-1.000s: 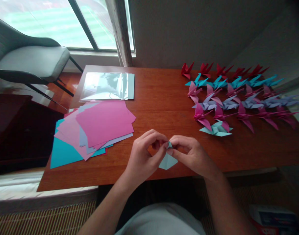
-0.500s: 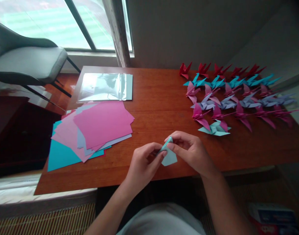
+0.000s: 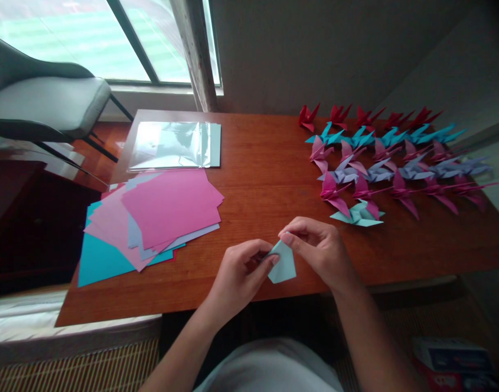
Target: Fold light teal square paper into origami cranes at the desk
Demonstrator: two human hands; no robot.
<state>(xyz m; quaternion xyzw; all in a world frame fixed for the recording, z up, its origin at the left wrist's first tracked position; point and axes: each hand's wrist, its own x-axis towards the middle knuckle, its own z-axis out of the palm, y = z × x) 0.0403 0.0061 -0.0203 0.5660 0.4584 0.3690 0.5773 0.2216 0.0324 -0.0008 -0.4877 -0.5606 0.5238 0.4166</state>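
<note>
A small folded piece of pale mint paper (image 3: 285,265) is held between my two hands, just above the near edge of the table. My left hand (image 3: 246,272) pinches its left edge between thumb and fingers. At the paper's top corner, my right hand (image 3: 316,247) has thumb and forefinger pressed together on it. Just beyond my right hand stands a pale mint paper crane (image 3: 358,214). Behind it are rows of cranes, among them a magenta crane (image 3: 331,189), a lavender crane (image 3: 343,171), a turquoise crane (image 3: 361,137) and a red crane (image 3: 308,117).
Loose sheets of coloured paper (image 3: 171,207) lie fanned out on the left of the wooden table (image 3: 261,163). Behind them is a clear plastic packet (image 3: 171,144) with pale sheets. A grey chair (image 3: 49,103) stands by the window at the left.
The folded paper has turned so that more of its flat face shows. My right thumb and fingers have closed over its top corner. My left hand keeps its grip.
</note>
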